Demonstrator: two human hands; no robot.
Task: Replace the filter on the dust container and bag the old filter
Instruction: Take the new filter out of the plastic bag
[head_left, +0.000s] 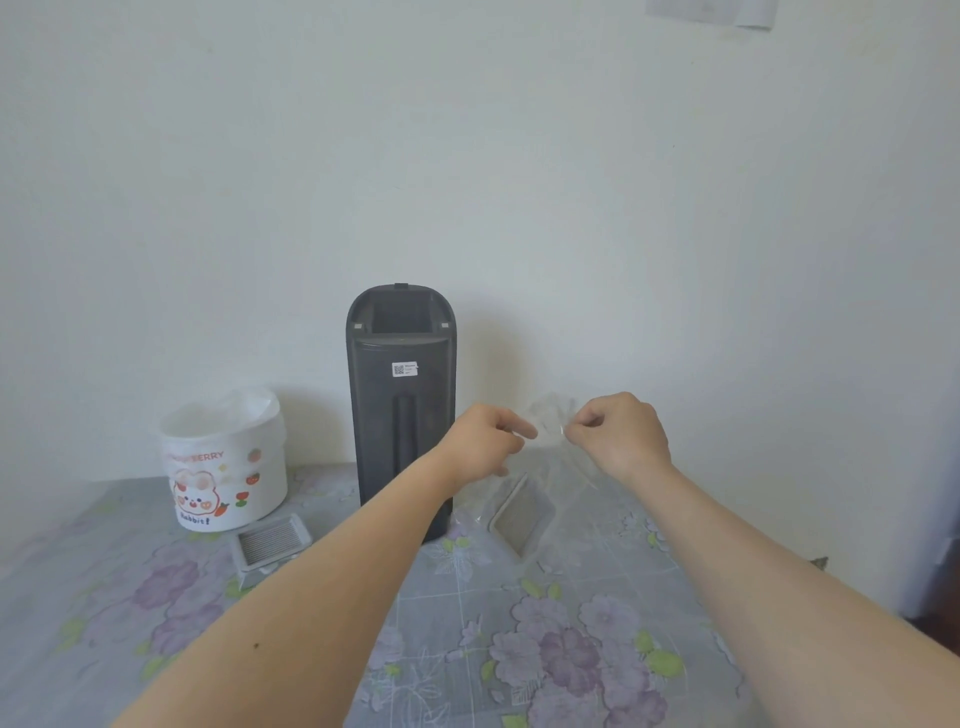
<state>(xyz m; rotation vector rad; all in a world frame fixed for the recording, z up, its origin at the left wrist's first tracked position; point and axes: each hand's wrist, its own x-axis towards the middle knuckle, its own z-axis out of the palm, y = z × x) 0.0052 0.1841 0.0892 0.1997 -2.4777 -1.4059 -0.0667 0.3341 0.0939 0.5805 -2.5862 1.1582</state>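
Filter (270, 542) number 1, a pale frame with grey pleats, lies flat on the flowered table cover (519, 649) at the left, just in front of a white tub (226, 467) with a cartoon rabbit on its side and a thin plastic liner in its mouth. To the right of both, the dark grey dust container (401, 405) stands upright against the wall, open at the top, with a small white label on its front. Next comes the left hand (480, 447), held up off the table with thumb and fingers pinched on the top edge of a clear plastic bag (566, 499). The bag hangs down between the 2 hands, and filter number 2 (524, 514) sits tilted inside it, low in the bag and near the table. The right hand (621, 434) pinches the same top edge from the other side
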